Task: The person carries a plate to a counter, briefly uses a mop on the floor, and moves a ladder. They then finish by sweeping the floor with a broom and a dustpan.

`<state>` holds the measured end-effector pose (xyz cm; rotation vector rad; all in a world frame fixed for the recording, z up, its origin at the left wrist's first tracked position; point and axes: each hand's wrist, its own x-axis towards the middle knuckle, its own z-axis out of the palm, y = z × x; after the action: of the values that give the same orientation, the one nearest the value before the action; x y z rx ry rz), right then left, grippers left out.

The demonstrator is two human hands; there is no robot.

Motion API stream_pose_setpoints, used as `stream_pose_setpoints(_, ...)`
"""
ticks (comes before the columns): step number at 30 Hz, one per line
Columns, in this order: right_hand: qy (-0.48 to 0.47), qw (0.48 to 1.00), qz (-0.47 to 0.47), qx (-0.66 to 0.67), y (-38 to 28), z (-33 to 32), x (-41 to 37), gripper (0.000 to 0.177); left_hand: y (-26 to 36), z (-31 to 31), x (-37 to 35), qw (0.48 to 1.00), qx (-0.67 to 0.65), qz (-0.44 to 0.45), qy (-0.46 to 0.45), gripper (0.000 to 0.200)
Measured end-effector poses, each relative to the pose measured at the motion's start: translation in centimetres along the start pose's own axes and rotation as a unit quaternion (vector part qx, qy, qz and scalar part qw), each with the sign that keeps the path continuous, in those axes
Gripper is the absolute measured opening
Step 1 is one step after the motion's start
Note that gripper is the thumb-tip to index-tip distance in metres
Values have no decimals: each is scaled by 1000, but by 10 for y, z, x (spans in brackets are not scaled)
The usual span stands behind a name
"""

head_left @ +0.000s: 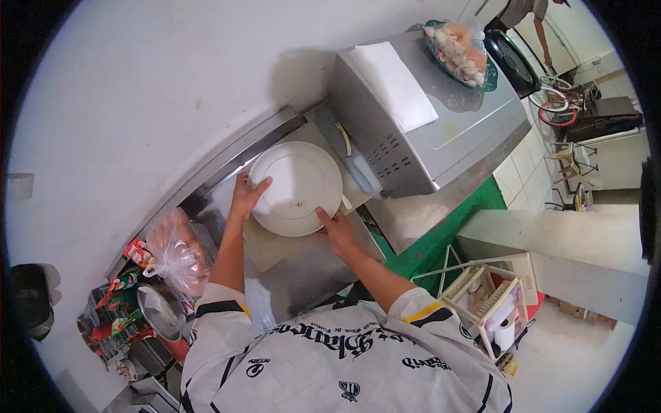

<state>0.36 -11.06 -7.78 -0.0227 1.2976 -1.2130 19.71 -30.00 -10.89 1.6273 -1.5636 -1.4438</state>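
Observation:
Both hands grip a round white plate [296, 180] at its rim, above the metal counter. My left hand [248, 196] holds its left edge, thumb on top and the other fingers mostly hidden beneath. On the lower right edge, my right hand [335, 230] has its thumb over the rim and its fingers partly below. A light-coloured board [265, 253] shows under the plate. To the right of the plate lies a wide knife [359, 172] beside the grey appliance, and a small white handle-like end [346, 202] pokes out near the rim.
A grey appliance [454, 131] with white paper [396, 86] and a bowl of bagged eggs [460, 55] on top stands at right. Clear plastic bags [177, 251] and a metal bowl [160, 311] are at left. A rack [485, 303] stands lower right; another person [527, 14] is far back.

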Motion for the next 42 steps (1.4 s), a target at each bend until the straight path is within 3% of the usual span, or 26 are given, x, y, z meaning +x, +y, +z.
stream_pose_setpoints(3, -16, 999, -12, -26, 13, -6, 1, 58, 14, -12, -29, 998, -44, -5, -33, 84)
stream_pose_setpoints(6, -30, 998, -10, -58, 12, -16, -3, 55, 27, -25, -43, 993, 21, -28, -116, 89)
stream_pose_setpoints(15, -70, 987, -56, -133, -15, -57, -73, 52, 30, -9, -124, 983, -105, -29, -150, 73)
stream_pose_setpoints(18, -40, 990, -31, -130, -4, -100, -111, 56, 60, 19, -172, 981, -56, -126, -137, 70)
stream_pose_setpoints(23, -18, 992, -60, -107, -21, -178, -161, 54, 67, 96, -223, 982, -43, -78, -165, 67)
stream_pose_setpoints(32, 68, 988, -127, -63, -76, -368, -236, 46, 140, 299, -274, 964, -49, -32, -261, 64)
stream_pose_setpoints(39, 162, 961, -211, -72, -151, -500, -290, 39, 245, 465, -309, 947, -16, 40, -320, 60)
stream_pose_setpoints(42, 177, 954, -242, 5, -178, -546, -296, 41, 278, 526, -303, 933, 11, 84, -350, 59)
